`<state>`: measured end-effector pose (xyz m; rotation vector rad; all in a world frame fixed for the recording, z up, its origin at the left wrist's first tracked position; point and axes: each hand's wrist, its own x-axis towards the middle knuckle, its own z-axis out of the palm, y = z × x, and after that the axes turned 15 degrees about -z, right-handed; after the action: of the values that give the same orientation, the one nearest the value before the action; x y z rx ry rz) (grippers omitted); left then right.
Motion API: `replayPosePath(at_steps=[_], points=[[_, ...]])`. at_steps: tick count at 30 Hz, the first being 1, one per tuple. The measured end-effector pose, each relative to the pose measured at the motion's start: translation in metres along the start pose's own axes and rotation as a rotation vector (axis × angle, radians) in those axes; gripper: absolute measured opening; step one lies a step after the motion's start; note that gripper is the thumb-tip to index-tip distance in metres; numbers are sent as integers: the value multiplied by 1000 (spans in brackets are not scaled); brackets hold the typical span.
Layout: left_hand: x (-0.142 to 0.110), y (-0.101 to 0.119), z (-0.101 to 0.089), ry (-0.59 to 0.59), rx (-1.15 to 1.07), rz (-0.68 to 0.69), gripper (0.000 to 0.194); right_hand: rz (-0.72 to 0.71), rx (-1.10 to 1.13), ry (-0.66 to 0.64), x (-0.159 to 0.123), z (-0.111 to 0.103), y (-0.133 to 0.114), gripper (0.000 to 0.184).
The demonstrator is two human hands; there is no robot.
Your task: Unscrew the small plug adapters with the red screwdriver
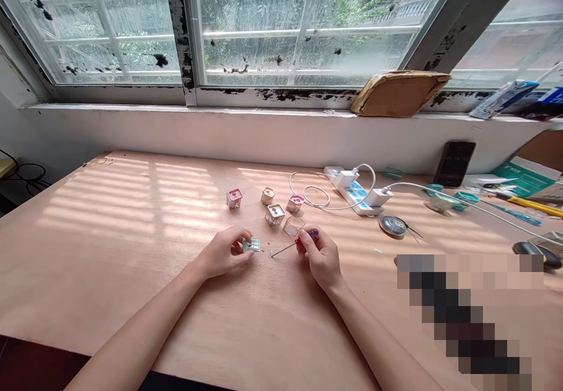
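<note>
The one camera sits on the person's head, high above the tabletop [101, 250] and tipped forward and down, looking out along the person's own forearms [136, 320], which rise from the bottom edge of the frame. The left hand [224, 253] and right hand [321, 256] sit near the middle of this wide view, close to the lens, while the tabletop runs away to the wall [220, 139] below the window [303, 27], whose panes and the blurred greenery [352, 10] beyond fill the top of the frame.
</note>
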<state>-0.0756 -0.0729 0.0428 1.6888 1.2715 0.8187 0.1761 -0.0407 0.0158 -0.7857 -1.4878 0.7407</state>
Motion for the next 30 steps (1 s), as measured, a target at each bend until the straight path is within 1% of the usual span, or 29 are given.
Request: replayPosePath(at_steps=[3, 5, 12, 19, 30], points=[[0, 1, 1, 5, 4, -2, 10, 44, 99, -80, -2, 4, -1, 41], [1, 1, 2, 8, 7, -3, 10, 44, 120, -98, -3, 6, -2, 40], [2, 0, 3, -5, -15, -33, 12, 50, 120, -86, -1, 4, -2, 41], [-2, 3, 9, -136, -80, -87, 16, 50, 137, -161, -5, 10, -6, 39], [-2, 3, 11, -156, -76, -72, 18, 61, 160, -159, -4, 13, -7, 42]])
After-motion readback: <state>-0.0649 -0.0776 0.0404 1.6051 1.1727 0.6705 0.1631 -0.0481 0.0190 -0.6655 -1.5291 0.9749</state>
